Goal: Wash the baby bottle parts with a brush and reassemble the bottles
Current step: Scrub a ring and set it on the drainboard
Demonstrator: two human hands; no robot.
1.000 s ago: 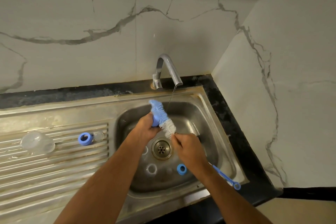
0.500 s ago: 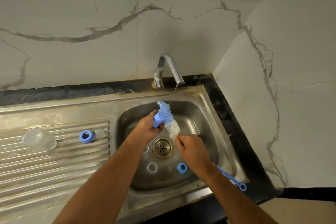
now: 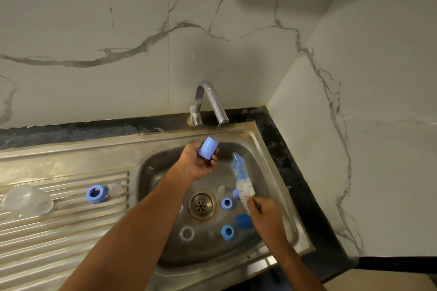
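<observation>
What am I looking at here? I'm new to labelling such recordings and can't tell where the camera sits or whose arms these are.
There is no machine. A person wears the camera on their head, so it looks down at their own arms over a steel sink.

The left hand holds a light blue cap under the thin stream from the tap. The right hand grips a brush by its handle, bristles pointing up.

In the basin lie several small blue rings, a dark blue cap and clear parts. On the ribbed drainboard to the left lie a blue ring and a clear dome.
</observation>
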